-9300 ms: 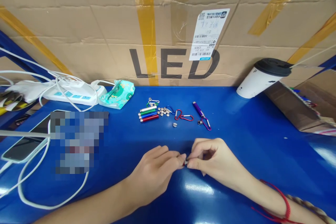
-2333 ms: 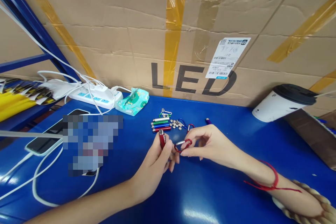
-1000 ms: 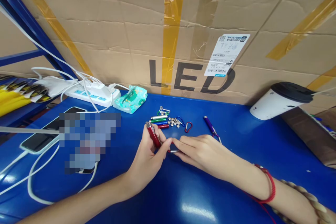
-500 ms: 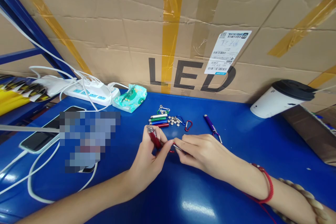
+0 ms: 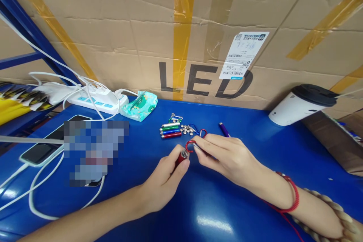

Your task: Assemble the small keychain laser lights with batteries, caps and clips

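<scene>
My left hand (image 5: 167, 177) is closed round a red metal tube (image 5: 180, 157), its silver end pointing up and right. Just to the right, my right hand (image 5: 227, 155) pinches a red carabiner (image 5: 189, 146), whose hook sticks out toward the tube's silver end. Whether hook and tube touch is hard to tell. Beyond my hands lie a red tube (image 5: 171, 135), blue, green and silver tubes, several small round silver pieces (image 5: 187, 129), a blue carabiner (image 5: 194, 127) and another red carabiner (image 5: 203, 132). A purple tube (image 5: 224, 129) is partly hidden behind my right hand.
A large cardboard box (image 5: 127, 38) stands behind the blue table (image 5: 241, 211). On the left are a phone (image 5: 51, 143), white cables, a power strip (image 5: 99, 104) and a green tissue pack (image 5: 140, 106). A lidded paper cup (image 5: 297, 106) stands at the right.
My left hand has turned the red tube so its silver end faces the carabiner. My right hand has moved slightly up and right, and the red hook now shows clearly.
</scene>
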{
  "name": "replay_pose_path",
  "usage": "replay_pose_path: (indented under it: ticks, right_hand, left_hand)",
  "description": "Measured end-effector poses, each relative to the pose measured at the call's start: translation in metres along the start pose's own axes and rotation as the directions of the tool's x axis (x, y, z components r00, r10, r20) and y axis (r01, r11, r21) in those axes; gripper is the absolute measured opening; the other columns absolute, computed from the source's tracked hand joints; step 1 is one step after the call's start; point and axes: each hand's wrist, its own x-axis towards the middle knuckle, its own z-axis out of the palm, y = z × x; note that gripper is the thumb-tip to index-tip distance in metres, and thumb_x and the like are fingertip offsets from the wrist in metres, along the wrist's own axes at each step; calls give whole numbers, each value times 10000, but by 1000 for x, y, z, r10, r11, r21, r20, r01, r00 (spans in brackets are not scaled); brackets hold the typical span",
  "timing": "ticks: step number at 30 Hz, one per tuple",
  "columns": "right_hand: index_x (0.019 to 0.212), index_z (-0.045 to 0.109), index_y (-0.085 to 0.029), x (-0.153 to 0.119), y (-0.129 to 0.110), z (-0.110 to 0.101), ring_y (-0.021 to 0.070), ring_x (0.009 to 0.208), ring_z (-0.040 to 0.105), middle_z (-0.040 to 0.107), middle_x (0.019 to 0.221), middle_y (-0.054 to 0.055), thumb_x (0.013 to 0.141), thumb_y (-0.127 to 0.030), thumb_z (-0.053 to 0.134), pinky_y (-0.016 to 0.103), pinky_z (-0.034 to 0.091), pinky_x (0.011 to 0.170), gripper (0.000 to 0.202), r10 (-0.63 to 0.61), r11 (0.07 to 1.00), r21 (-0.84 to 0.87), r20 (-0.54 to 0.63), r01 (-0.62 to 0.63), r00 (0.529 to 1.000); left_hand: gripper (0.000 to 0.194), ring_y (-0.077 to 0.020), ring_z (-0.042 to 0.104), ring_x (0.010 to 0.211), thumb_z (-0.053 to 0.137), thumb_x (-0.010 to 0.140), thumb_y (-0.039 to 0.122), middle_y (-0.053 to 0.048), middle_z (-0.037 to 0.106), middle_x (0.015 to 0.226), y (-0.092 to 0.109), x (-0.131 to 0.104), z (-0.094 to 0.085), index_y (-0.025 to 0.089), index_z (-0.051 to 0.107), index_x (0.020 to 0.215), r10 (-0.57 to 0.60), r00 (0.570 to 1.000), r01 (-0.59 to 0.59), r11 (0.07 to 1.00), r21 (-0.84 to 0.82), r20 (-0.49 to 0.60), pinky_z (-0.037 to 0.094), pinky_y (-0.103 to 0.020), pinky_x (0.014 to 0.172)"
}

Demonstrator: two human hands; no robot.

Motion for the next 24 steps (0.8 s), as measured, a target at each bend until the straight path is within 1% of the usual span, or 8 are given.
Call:
replay_pose_path:
  ticks: [4, 6, 9, 11, 16, 21, 24]
  right_hand:
    - [931, 608, -120, 1, -4, 0, 95, 535, 498, 529, 609, 4, 934, -204, 388, 212, 430, 493, 235, -24, 999, -31, -10, 23, 1000]
    - [896, 621, -118, 1, -6, 0, 90, 515, 483, 515, 587, -2, 941, -204, 376, 206, 423, 476, 264, -31, 998, -60, -11, 31, 999]
    - [888, 630, -92, 2, -8, 1, 90, 506, 478, 509, 577, -1, 941, -194, 382, 207, 422, 467, 273, -47, 996, -70, 2, 47, 999]
    - [902, 629, -81, 2, -9, 1, 92, 511, 484, 513, 583, 1, 940, -190, 387, 208, 429, 473, 269, -50, 997, -62, 11, 50, 999]
    - [887, 626, -101, 1, -9, 1, 91, 515, 487, 512, 590, 1, 953, -220, 364, 203, 430, 480, 295, -27, 999, -40, 30, 28, 999]
    - [945, 615, -82, 1, -9, 3, 102, 558, 536, 550, 623, 19, 956, -222, 356, 210, 458, 504, 294, -15, 1000, -26, 44, 16, 999]
    - [978, 605, -92, 0, -9, 5, 105, 587, 567, 587, 659, 29, 959, -235, 354, 206, 487, 532, 290, 21, 1000, -1, 46, -21, 999]
  left_hand:
    - [288, -120, 256, 567, 297, 933, 429, 42, 318, 644, -1, 0, 1, 203, 392, 783, 30, 999, -30, 999, 16, 30, 258, -258, 528]
    - [293, -120, 267, 568, 300, 934, 417, 40, 323, 644, -2, 0, 1, 202, 390, 758, 46, 998, -47, 999, 22, 36, 264, -258, 535]
    - [305, -114, 253, 545, 299, 938, 383, 47, 304, 624, -3, 0, 1, 205, 359, 698, 63, 997, -64, 998, 22, 50, 255, -258, 528]
    - [300, -110, 248, 533, 301, 941, 351, 49, 304, 615, -3, 0, 1, 203, 371, 691, 70, 996, -71, 997, 15, 55, 246, -255, 518]
    - [270, -108, 259, 540, 310, 946, 281, 48, 314, 617, 0, -1, 1, 196, 397, 705, 103, 994, -103, 995, 6, 41, 244, -250, 518]
    - [235, -110, 258, 550, 300, 949, 296, 52, 311, 626, -1, 0, 3, 200, 390, 754, 83, 996, -83, 996, -9, 10, 242, -246, 518]
    - [226, -108, 248, 545, 295, 951, 313, 58, 305, 621, -1, 0, 2, 199, 386, 778, 59, 998, -59, 998, -8, -9, 244, -241, 514]
